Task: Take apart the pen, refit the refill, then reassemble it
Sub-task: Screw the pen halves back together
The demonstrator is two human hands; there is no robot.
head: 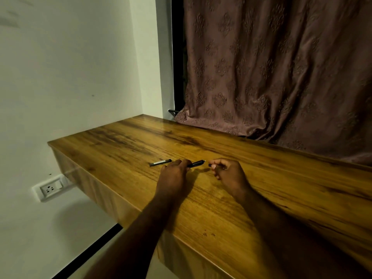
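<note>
Head view, hands at work over a brown wood-grain laminate tabletop [261, 198]. The left hand [173, 174] lies knuckles up, its fingers [182, 163] curled together and clamped round the rear end of a slim black plastic pen body [196, 163]. The body juts out past these fingertips toward the right hand, tilted slightly upward, and ends in a pale pointed tip. Its gripped portion is hidden under the fingers.

The right hand [229, 174] pinches a small dark pen part [210, 165] between thumb and forefinger. The remaining fingers are folded loosely under the palm. The part is too small to identify. It sits just beyond the pen body's tip, with a narrow gap between the two, so the pieces are apart and not joined.

A second piece, a short black pen tube with a pale grey band [160, 162], lies flat on the tabletop just outside the left fingertips, on the side away from the right hand. No finger touches it.

Both forearms reach in over the near table edge. Behind the fingers hangs a mauve patterned fabric curtain [281, 67]. To the left stands a plain white painted wall [70, 67] bearing a white wall socket [51, 188] below tabletop level.
</note>
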